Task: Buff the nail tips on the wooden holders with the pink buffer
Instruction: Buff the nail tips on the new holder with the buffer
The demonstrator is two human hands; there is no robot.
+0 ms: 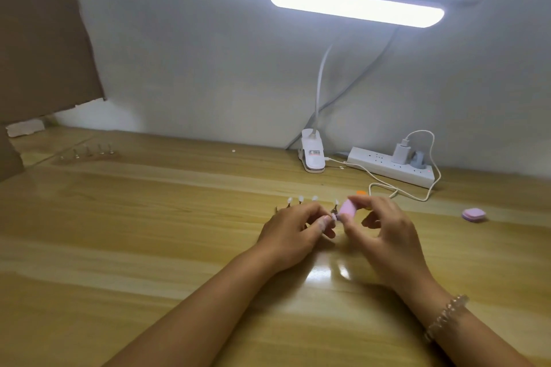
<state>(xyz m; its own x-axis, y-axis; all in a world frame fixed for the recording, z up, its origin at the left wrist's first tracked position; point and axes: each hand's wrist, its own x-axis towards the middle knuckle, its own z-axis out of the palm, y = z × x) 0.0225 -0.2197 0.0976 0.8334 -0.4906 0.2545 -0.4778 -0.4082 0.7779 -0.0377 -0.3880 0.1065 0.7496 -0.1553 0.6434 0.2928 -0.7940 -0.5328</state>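
Note:
My right hand (pixel 384 235) pinches the pink buffer (pixel 436 208) between thumb and fingers and holds its lower end against a small white nail tip (pixel 334 217). My left hand (pixel 293 229) pinches that nail tip on its metal stand from the left. Behind my left hand a row of white nail tips (pixel 301 199) stands on a wooden holder, which the hand mostly hides. A second wooden holder (pixel 86 155) with bare metal stands lies far left near the wall.
A clip lamp base (pixel 311 152) and a white power strip (pixel 390 167) with a charger and cable sit at the back by the wall. A purple pad (pixel 473 214) lies to the right. Brown cardboard (pixel 38 39) stands at the left. An orange object (pixel 361 193) peeks behind the buffer.

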